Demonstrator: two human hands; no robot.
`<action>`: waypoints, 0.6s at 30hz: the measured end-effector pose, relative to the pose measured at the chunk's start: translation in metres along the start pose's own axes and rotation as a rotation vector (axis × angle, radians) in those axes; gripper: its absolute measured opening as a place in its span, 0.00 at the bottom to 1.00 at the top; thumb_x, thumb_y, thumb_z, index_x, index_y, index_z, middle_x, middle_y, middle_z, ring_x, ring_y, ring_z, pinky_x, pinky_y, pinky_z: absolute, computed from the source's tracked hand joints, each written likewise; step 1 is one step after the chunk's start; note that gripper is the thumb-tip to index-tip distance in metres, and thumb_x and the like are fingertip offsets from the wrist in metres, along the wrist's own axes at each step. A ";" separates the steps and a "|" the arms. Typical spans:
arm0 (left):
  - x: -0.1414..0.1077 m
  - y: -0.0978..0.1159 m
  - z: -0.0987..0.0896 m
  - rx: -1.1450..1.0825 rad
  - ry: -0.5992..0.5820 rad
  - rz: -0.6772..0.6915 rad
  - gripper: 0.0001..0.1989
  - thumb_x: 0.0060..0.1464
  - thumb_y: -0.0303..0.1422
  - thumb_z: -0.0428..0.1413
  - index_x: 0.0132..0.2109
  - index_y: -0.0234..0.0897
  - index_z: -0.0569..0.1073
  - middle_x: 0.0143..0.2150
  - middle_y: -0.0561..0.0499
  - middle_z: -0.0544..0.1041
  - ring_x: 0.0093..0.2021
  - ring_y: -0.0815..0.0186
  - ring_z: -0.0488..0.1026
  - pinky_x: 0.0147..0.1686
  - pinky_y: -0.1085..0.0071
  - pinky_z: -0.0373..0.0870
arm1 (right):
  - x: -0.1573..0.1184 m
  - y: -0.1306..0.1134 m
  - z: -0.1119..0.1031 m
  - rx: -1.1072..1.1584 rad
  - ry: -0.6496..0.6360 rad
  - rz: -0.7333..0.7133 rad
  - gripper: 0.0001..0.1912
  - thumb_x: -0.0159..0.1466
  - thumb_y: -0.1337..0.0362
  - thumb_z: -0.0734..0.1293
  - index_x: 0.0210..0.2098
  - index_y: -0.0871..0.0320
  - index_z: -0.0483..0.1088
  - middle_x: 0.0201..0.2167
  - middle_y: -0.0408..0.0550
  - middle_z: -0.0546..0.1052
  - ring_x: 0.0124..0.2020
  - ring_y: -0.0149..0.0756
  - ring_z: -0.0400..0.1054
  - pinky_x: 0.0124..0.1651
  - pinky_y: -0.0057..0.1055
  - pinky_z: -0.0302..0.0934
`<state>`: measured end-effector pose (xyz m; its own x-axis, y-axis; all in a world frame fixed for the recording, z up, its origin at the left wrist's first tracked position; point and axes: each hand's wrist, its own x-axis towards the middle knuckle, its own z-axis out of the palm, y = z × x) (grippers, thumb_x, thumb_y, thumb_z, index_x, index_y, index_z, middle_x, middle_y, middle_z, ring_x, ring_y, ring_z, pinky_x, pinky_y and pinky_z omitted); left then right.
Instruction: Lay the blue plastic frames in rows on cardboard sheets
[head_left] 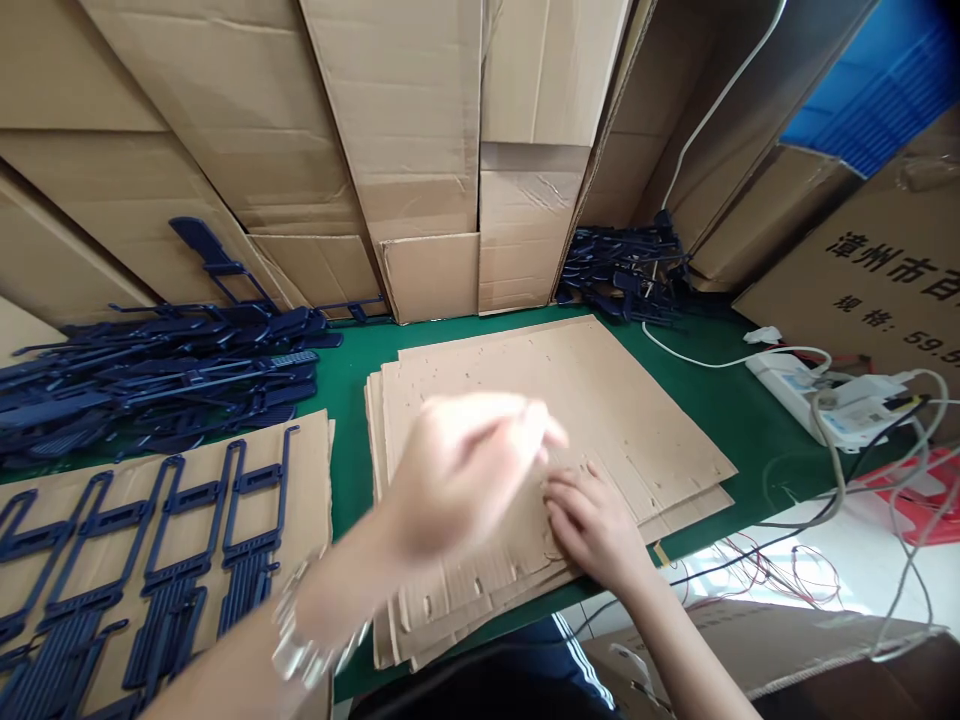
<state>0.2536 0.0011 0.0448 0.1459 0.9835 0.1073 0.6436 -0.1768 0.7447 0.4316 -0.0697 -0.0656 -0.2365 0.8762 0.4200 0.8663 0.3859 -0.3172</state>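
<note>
A stack of perforated tan cardboard sheets lies on the green mat, with rows of small slots cut in it. My right hand rests on the stack's near part, its fingers slightly apart and holding nothing. My left hand is motion-blurred above the stack, so its fingers are unclear. A metal wristband circles that wrist. To the left, dark blue plastic frames lie in rows on a cardboard sheet.
A heap of dark blue plastic parts lies at left, and a smaller heap lies at the back. Flattened cartons stand behind the green mat. At right are a white power strip, tangled cables and a printed carton.
</note>
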 end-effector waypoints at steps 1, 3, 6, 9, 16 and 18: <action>0.027 -0.002 0.006 0.013 -0.037 0.043 0.26 0.58 0.37 0.34 0.36 0.31 0.76 0.20 0.54 0.70 0.24 0.69 0.64 0.53 0.54 0.56 | -0.008 -0.006 0.000 -0.008 -0.028 -0.039 0.12 0.64 0.61 0.57 0.43 0.54 0.69 0.45 0.50 0.73 0.48 0.40 0.67 0.60 0.50 0.49; 0.079 -0.012 0.021 0.137 -0.145 0.145 0.22 0.57 0.36 0.40 0.33 0.36 0.77 0.24 0.52 0.73 0.30 0.66 0.69 0.46 0.68 0.65 | -0.022 -0.014 0.000 -0.038 -0.077 -0.119 0.19 0.63 0.52 0.59 0.47 0.56 0.68 0.50 0.52 0.71 0.53 0.45 0.63 0.60 0.56 0.44; 0.140 -0.037 0.039 0.414 -0.263 0.193 0.16 0.55 0.31 0.43 0.35 0.34 0.76 0.38 0.46 0.76 0.40 0.62 0.71 0.44 0.68 0.65 | -0.036 -0.018 0.002 -0.139 -0.152 -0.228 0.34 0.57 0.40 0.59 0.54 0.58 0.63 0.56 0.56 0.65 0.57 0.52 0.58 0.59 0.62 0.39; 0.170 -0.062 0.049 0.509 -0.222 0.088 0.18 0.56 0.34 0.42 0.43 0.31 0.74 0.49 0.38 0.71 0.50 0.53 0.66 0.49 0.59 0.61 | -0.042 -0.013 0.007 -0.244 -0.149 -0.274 0.35 0.57 0.41 0.59 0.56 0.56 0.62 0.58 0.56 0.63 0.57 0.51 0.57 0.60 0.62 0.37; 0.181 -0.084 0.060 0.542 -0.173 0.016 0.27 0.59 0.43 0.34 0.49 0.35 0.72 0.50 0.39 0.68 0.52 0.52 0.63 0.51 0.58 0.59 | -0.039 -0.005 0.013 -0.284 -0.055 -0.368 0.36 0.55 0.38 0.58 0.52 0.57 0.66 0.54 0.55 0.67 0.56 0.45 0.60 0.64 0.52 0.25; 0.184 -0.086 0.063 0.547 -0.155 0.027 0.28 0.59 0.45 0.34 0.49 0.36 0.72 0.51 0.40 0.68 0.53 0.52 0.62 0.51 0.59 0.58 | -0.036 -0.008 0.013 -0.237 -0.002 -0.366 0.33 0.56 0.39 0.59 0.50 0.57 0.68 0.51 0.54 0.70 0.54 0.42 0.63 0.64 0.50 0.24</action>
<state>0.2722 0.1943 -0.0406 0.2502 0.9682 -0.0072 0.9274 -0.2375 0.2889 0.4277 -0.1002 -0.0888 -0.5472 0.6949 0.4665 0.8023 0.5943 0.0559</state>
